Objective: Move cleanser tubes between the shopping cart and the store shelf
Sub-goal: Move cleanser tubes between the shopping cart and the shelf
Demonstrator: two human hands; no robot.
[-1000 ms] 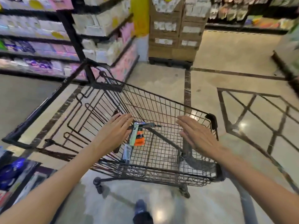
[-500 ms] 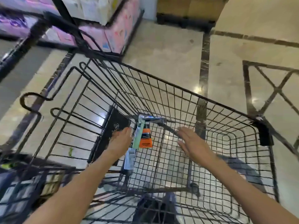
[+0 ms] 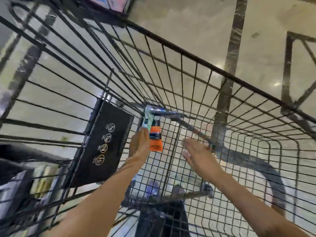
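The person had leaned further over the cart (image 3: 196, 55) than half a second before, so the wire basket now filled nearly the whole view and the shelves of pink packs seen a second ago had slid almost out of the top edge. Both arms were reaching down inside the basket. The left hand (image 3: 139, 144) had gone deeper than before: its fingers lay fairly straight along the tubes, touching the pale green tube (image 3: 146, 123) and lying just beside the orange tube (image 3: 155, 139), though I could not tell whether any finger curled round one. The tubes were in the same spot as earlier, on the basket floor at the corner by the black flap (image 3: 102, 142), their far ends pointing at a shiny silvery tube (image 3: 160, 112) that lay across them. The right hand (image 3: 196, 151) was spread flat, fingers apart and holding nothing, hovering over the mesh a little to the right of the tubes; it had moved down with the left but had not come up against them. The black flap with its round white symbols looked far larger than before, standing tilted at the left hand's side. The glossy floor (image 3: 188, 23) with its dark inlaid lines showed through the wires.
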